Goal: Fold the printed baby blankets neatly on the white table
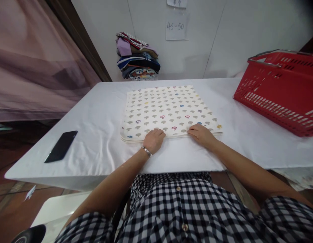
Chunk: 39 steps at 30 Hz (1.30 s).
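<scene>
A folded cream cloth (166,108) printed with grey, red, blue and yellow mushrooms lies flat on the white-covered table. Several layers show along its near edge. My left hand (153,140) is closed at that near edge, left of the middle, fingers curled against the cloth; a bracelet is on the wrist. Farther right, my right hand (202,135) pinches the same edge between thumb and fingers. The fingertips of both hands are partly hidden against the fabric.
A red plastic basket (280,91) with a metal handle stands at the right. On the left of the table (95,101) lies a black phone (61,146). A stack of folded clothes (138,57) rises behind the far edge, by a wall with a "45-50" paper (176,30).
</scene>
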Motion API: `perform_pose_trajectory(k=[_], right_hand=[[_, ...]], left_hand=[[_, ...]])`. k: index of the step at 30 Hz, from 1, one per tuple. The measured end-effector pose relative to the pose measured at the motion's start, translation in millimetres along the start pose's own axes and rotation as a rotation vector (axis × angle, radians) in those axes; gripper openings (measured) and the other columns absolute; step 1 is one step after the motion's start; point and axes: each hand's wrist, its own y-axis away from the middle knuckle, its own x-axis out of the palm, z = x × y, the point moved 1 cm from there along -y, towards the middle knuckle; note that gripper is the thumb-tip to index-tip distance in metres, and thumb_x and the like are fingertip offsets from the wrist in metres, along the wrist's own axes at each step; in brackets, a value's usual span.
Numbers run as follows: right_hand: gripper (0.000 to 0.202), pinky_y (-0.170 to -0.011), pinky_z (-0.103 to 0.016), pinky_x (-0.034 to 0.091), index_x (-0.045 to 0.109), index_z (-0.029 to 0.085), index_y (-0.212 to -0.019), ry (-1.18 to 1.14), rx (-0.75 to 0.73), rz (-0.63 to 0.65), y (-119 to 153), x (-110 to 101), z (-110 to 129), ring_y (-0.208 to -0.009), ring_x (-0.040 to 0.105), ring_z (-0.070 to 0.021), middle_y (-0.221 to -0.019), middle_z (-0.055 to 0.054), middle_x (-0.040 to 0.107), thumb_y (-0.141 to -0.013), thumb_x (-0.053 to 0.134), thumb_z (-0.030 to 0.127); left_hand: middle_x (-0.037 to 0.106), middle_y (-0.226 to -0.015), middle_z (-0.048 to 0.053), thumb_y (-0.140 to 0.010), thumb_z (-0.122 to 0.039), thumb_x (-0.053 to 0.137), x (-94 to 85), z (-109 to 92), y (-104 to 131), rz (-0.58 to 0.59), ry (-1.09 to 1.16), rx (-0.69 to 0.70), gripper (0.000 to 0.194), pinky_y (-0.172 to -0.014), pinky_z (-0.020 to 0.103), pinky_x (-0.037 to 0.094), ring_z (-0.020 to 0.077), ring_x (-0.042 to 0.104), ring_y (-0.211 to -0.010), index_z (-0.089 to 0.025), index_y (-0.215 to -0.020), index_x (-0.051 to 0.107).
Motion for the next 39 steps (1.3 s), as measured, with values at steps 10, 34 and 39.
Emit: perform_pose_trajectory(k=[10,34,39], right_hand=[[0.027,-0.077,-0.036,0.044,0.064,0.018,-0.098,-0.001,-0.029,-0.019,6,3,-3,-0.090,0.053,-0.0216,-0.100,-0.010,0.062,-0.092,0.038,0.020],[0.024,-0.072,-0.035,0.042,0.060,0.017,-0.091,0.030,0.021,-0.062,-2,5,4,-0.086,0.053,-0.0221,-0.093,-0.010,0.063,-0.093,0.037,0.023],[0.025,-0.071,-0.035,0.040,0.061,0.016,-0.087,0.076,0.026,-0.116,-2,6,3,-0.083,0.052,-0.0219,-0.091,-0.011,0.063,-0.093,0.037,0.022]], left_hand=[[0.064,-0.091,0.005,-0.090,-0.026,0.045,4.1,7,8,-0.083,0.036,0.046,0.019,-0.071,0.033,0.041,0.0197,0.053,-0.085,-0.019,-0.092,0.063],[0.058,-0.084,0.005,-0.093,-0.022,0.036,11.9,11,-5,-0.089,0.167,-0.187,0.022,-0.069,0.030,0.040,0.0169,0.051,-0.078,-0.018,-0.081,0.055],[0.059,-0.085,0.006,-0.093,-0.024,0.037,11.0,9,-4,-0.058,0.132,-0.155,0.023,-0.071,0.032,0.040,0.0180,0.052,-0.080,-0.018,-0.083,0.057]])
